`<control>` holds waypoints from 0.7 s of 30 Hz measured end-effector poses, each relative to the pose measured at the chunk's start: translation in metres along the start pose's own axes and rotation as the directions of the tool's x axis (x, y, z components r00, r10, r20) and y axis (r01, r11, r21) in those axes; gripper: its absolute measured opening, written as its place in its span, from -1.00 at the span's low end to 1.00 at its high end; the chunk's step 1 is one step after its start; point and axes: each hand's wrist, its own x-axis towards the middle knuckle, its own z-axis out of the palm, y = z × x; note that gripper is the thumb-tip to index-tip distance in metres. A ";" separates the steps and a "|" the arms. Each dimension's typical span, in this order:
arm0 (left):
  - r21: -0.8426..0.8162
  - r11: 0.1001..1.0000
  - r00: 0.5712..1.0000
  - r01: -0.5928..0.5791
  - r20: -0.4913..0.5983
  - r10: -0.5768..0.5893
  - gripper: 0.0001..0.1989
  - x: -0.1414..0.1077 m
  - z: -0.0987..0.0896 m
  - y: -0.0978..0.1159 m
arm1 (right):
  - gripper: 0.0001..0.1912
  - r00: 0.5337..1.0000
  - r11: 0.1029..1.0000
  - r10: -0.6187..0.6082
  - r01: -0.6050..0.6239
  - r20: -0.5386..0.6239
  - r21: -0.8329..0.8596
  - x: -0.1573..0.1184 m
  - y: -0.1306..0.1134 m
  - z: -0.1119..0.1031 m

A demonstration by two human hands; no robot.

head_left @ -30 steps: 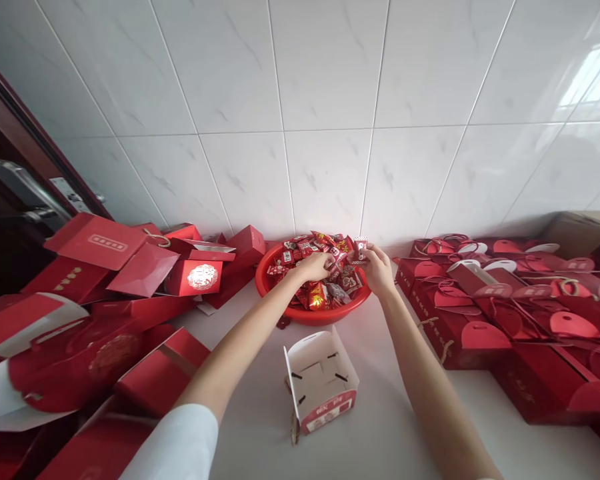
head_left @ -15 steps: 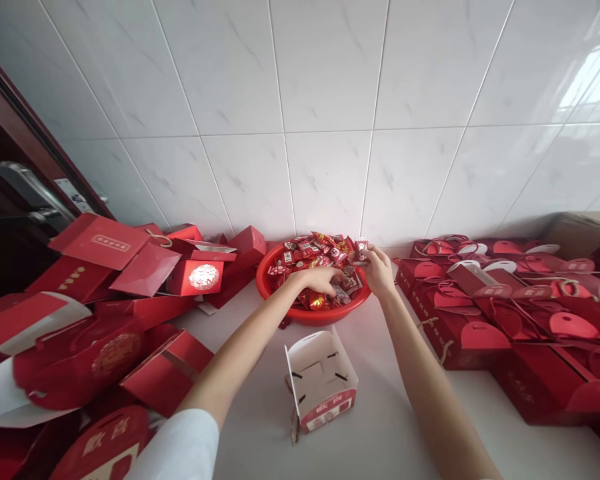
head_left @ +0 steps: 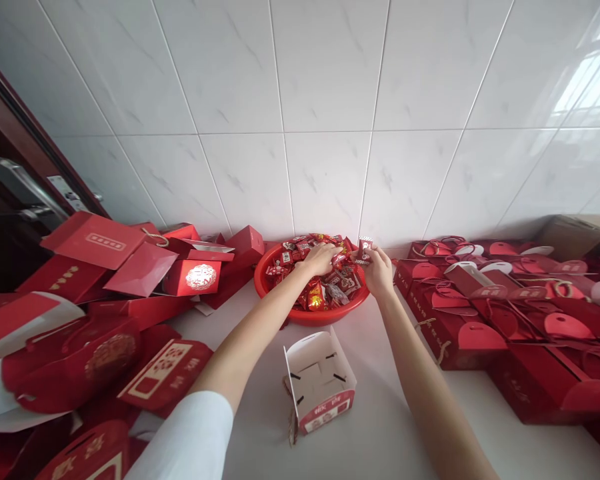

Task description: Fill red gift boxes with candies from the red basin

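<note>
A red plastic basin point(head_left: 260, 285) full of small wrapped candies point(head_left: 325, 293) stands against the wall. Over its far side my left hand point(head_left: 322, 259) rests on the candies, fingers stretched to the right; their tips are partly lost among the wrappers, and I see nothing gripped there. At the basin's right rim, my right hand point(head_left: 379, 272) pinches a red-and-white wrapped candy point(head_left: 364, 249) upright between thumb and fingers. Nearer to me, an open gift box point(head_left: 327, 415) with a white inside and dark slots sits on the white table point(head_left: 370, 427), a twisted cord at its left.
On the left lies a heap of red gift boxes point(head_left: 145, 313), some folded open. Rows of closed red boxes point(head_left: 473, 343) with cord handles fill the right side. A brown carton point(head_left: 575, 235) stands at the back right. Behind is a tiled wall point(head_left: 325, 180); a door handle point(head_left: 23, 183) shows at left.
My left hand has moved up and slightly left, from the middle of the basin to its far side. My right hand stays at the rim with its candy.
</note>
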 end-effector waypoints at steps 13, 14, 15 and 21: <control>-0.175 0.981 0.995 0.089 -0.021 -0.094 -0.77 -0.005 -0.013 -0.009 | -0.76 1.000 0.999 -0.016 0.016 0.004 0.038 0.000 0.001 0.000; -0.178 0.975 0.985 0.133 -0.087 -0.150 -0.73 -0.004 -0.015 -0.011 | -0.76 1.000 0.999 -0.017 0.017 0.004 0.039 0.000 0.001 0.000; -0.179 0.966 0.966 0.184 -0.148 -0.211 -0.68 -0.002 -0.017 -0.012 | -0.76 1.000 0.999 -0.018 0.017 0.003 0.038 0.000 0.000 0.001; -0.216 0.887 0.870 0.407 -0.202 -0.449 -0.54 0.006 -0.009 -0.018 | -0.75 1.000 1.000 -0.009 0.009 0.009 0.016 0.000 0.000 0.001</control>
